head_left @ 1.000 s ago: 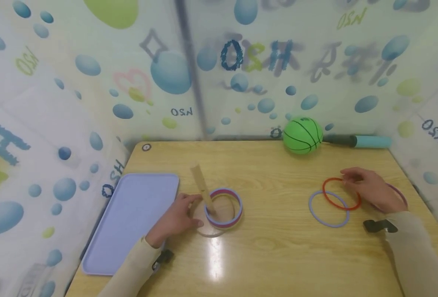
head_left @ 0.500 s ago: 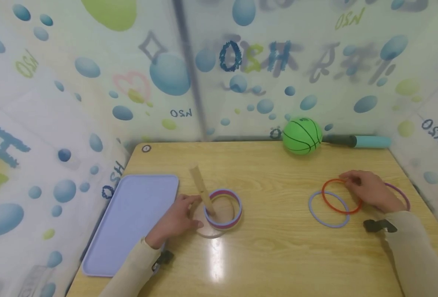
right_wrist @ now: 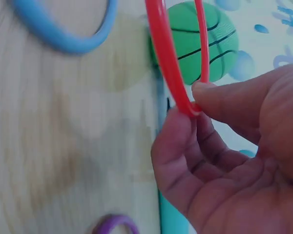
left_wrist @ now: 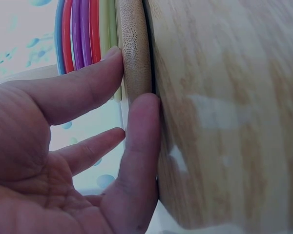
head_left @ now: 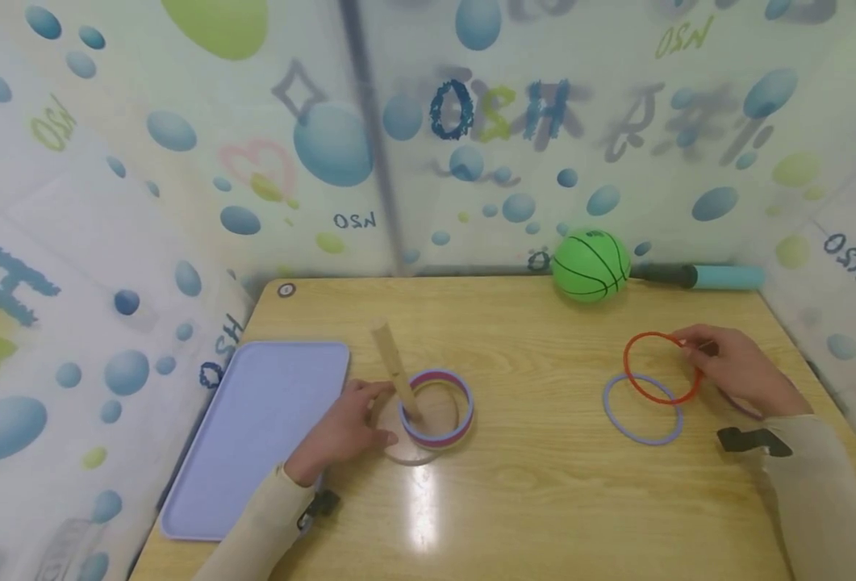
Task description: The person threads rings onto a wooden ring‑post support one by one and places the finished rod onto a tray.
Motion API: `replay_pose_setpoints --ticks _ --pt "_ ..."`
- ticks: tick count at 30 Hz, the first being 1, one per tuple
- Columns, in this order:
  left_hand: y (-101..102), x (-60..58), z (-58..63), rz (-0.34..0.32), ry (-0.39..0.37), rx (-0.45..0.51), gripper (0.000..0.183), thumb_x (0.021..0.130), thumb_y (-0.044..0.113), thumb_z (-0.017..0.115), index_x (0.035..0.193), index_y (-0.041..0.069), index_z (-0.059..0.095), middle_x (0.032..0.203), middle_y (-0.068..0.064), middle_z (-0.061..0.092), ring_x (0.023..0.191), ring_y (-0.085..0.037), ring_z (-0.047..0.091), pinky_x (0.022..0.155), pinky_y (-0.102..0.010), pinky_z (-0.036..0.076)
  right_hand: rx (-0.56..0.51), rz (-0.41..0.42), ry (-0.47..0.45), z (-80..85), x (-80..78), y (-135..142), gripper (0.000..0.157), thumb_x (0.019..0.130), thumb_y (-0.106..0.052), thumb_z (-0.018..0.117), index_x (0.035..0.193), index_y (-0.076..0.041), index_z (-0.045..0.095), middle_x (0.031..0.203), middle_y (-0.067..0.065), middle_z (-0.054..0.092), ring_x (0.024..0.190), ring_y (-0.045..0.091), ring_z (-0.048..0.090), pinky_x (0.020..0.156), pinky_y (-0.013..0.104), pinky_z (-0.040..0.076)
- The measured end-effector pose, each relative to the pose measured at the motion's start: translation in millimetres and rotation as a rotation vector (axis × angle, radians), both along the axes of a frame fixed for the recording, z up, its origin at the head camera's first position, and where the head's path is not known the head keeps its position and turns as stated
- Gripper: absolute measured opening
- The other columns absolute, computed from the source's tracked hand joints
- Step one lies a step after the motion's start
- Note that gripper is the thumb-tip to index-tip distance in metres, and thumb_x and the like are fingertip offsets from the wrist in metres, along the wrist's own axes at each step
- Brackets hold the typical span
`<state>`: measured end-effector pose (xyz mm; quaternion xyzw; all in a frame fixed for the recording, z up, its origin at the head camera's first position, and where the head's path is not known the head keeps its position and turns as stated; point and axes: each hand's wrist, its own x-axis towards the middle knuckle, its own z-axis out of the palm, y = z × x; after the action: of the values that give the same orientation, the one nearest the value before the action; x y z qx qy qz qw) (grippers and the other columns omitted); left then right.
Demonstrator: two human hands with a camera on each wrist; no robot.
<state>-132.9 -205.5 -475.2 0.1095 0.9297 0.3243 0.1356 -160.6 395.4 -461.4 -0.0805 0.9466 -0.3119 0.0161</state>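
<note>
A wooden stand with an upright peg (head_left: 393, 363) stands left of centre, several coloured rings (head_left: 467, 415) stacked round its peg. My left hand (head_left: 344, 428) holds the edge of its round base (left_wrist: 135, 48) between spread thumb and fingers; in the left wrist view the fingertips touch that rim. On the right, my right hand (head_left: 750, 367) pinches a red ring (right_wrist: 163, 48) between thumb and fingertips, tilted up off the table. Below it lies a light blue ring (head_left: 649, 442). A purple ring (right_wrist: 107, 225) lies under the right hand, mostly hidden in the head view.
A pale blue tray (head_left: 275, 420) lies at the left, partly under my left forearm. At the back right are a green ball (head_left: 590, 266) and a turquoise-and-black pump-like tool (head_left: 725, 277). Patterned walls (head_left: 428, 194) border the wooden table (head_left: 544, 500).
My right hand has taken hold of the red ring and raised it, tilting it and shifting it slightly up in view. My left hand and the stand have stayed in place.
</note>
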Motion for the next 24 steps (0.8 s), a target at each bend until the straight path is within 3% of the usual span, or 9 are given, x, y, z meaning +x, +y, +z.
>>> replay_pose_setpoints --ticks 7,17,24 --pt "-1 -0.4 -1.0 -0.002 0.007 0.001 0.081 0.076 0.021 0.095 0.148 0.011 0.061 0.123 -0.016 0.057 0.096 -0.021 0.056 0.090 -0.044 0.053 -0.203 0.015 -0.066 10.6 6.9 -12 0.031 0.107 -0.013 0.062 0.133 0.004 0.064 0.112 0.013 0.071 0.089 0.013 0.069 0.073 0.026 0.061" --pt "-1 -1.0 -1.8 -0.005 0.009 -0.001 0.080 0.076 0.021 0.095 0.148 0.012 0.060 0.127 -0.016 0.057 0.096 -0.020 0.055 0.090 -0.043 0.052 -0.344 0.032 -0.123 22.2 10.0 -32 0.034 0.106 -0.019 0.065 0.135 -0.002 0.062 0.110 -0.005 0.073 0.092 0.017 0.073 0.076 0.031 0.063" --pt "-1 -1.7 -0.8 -0.020 0.003 -0.006 0.082 0.076 0.021 0.095 0.150 0.011 0.059 0.127 -0.017 0.057 0.095 -0.020 0.054 0.088 -0.041 0.051 -0.490 0.077 -0.122 31.0 12.4 -52 0.032 0.104 -0.007 0.065 0.136 -0.005 0.063 0.106 -0.009 0.074 0.091 0.010 0.074 0.075 0.034 0.064"
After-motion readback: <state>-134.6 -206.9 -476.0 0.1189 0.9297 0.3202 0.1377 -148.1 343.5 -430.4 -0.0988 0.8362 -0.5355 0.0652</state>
